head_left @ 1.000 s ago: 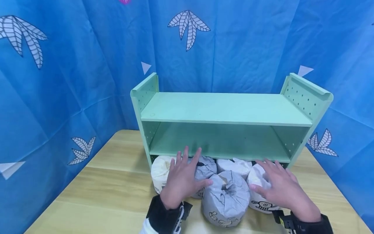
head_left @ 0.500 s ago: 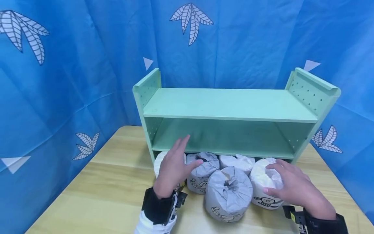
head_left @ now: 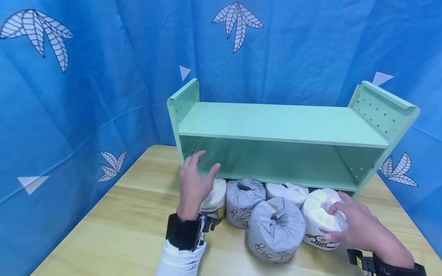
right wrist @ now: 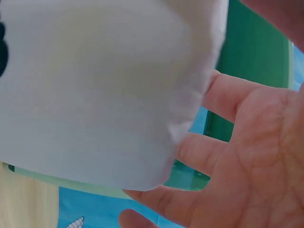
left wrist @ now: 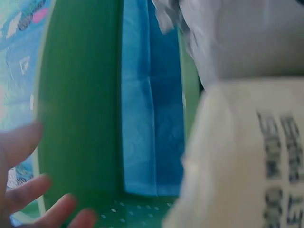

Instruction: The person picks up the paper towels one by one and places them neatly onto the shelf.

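The light in here is soft and even, brightest along the top of the green shelf (head_left: pixel 276 120), its lower bay (head_left: pixel 259 157) sitting in shade. Close by the left wrist, the fingers (left wrist: pixel 61 209) and the pale roll's (left wrist: pixel 228 152) lettering (left wrist: pixel 273 175) blur.

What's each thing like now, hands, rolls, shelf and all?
Left hand: fingers apart, holding nothing.
Right hand: around the right white roll, grip unclear.
Right white roll: wrapped, upright.
Front grey roll: wrapped, upright.
Back grey roll: wrapped, upright.
Left white roll: wrapped, upright, partly hidden.
Middle white roll: wrapped, partly hidden.
Shelf: standing upright.
Curtain: hanging, creased.
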A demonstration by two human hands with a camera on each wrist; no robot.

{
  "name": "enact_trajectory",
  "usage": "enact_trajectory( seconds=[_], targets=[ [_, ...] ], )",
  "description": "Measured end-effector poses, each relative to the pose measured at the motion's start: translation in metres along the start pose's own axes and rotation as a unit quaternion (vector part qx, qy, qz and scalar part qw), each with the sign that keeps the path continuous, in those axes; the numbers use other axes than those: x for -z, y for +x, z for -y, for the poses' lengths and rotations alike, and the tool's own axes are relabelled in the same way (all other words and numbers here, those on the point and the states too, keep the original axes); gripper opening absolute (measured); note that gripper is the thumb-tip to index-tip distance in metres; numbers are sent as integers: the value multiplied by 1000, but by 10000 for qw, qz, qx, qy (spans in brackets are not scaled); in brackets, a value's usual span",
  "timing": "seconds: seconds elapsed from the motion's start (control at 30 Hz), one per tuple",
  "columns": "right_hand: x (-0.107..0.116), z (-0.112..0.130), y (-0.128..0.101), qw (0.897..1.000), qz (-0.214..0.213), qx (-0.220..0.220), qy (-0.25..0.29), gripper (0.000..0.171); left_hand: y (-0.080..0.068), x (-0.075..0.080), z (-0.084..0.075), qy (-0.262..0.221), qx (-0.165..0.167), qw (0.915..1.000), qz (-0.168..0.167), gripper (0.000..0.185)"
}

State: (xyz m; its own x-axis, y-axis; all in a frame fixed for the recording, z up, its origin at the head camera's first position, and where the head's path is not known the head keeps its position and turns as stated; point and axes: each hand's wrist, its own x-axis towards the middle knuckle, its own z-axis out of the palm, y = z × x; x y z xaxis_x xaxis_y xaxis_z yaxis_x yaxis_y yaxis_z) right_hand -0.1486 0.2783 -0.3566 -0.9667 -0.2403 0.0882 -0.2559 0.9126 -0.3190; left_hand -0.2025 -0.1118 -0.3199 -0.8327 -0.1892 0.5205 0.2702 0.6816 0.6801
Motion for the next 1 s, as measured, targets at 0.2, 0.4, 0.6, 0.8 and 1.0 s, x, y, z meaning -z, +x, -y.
enact_trajectory(
  seconds=[0.2, 0.4, 0.6, 0.8, 1.0],
  targets=[
    [-2, -6, 0, 9996, 78, -66, 263, 53, 11, -1, 15, -476, 321, 9909, -1217, 54],
    [-6, -12, -2, 9988, 141, -77, 472, 56, 22, -7, 33, -634, 713, 9847, -1461, 64],
    [-12, -14, -4, 9979, -73, 122, 625, 56, 25, -11, 51, -755, 848, 9848, -1312, 62],
    [-17, -14, -3, 9973, -321, 282, 592, 53, 24, -11, 61, -902, 571, 9841, -1423, 48],
    [-16, -14, -1, 9979, -356, 272, 476, 50, 25, -7, 66, -1088, 504, 9825, -1424, 43]
  ],
)
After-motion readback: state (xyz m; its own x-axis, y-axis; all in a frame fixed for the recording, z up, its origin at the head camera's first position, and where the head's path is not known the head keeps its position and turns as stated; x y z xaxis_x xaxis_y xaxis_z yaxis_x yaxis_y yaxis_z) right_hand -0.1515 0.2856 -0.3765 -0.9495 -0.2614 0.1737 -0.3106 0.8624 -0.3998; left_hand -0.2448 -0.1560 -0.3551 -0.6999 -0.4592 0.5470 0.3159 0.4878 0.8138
